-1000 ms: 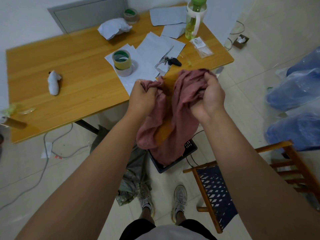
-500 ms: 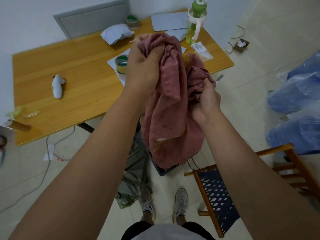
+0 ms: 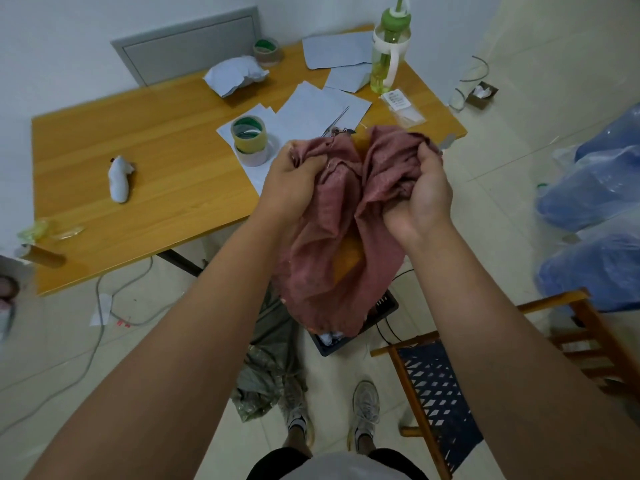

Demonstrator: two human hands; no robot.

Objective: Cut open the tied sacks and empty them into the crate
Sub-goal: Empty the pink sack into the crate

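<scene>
Head view shows both hands, left hand and right hand, clamped on the pink sack's bunched fabric, crate directly below. Best keep the mouth pointing down over it and shake gently.

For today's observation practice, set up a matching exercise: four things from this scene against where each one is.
Things:
1. pink sack
2. dark crate
3. green bottle
4. wooden chair

Places:
A. standing on the table
B. on the floor beneath the sack
C. gripped in both hands
D. on the floor beside the person's right foot

Pairs: 1-C, 2-B, 3-A, 4-D
</scene>
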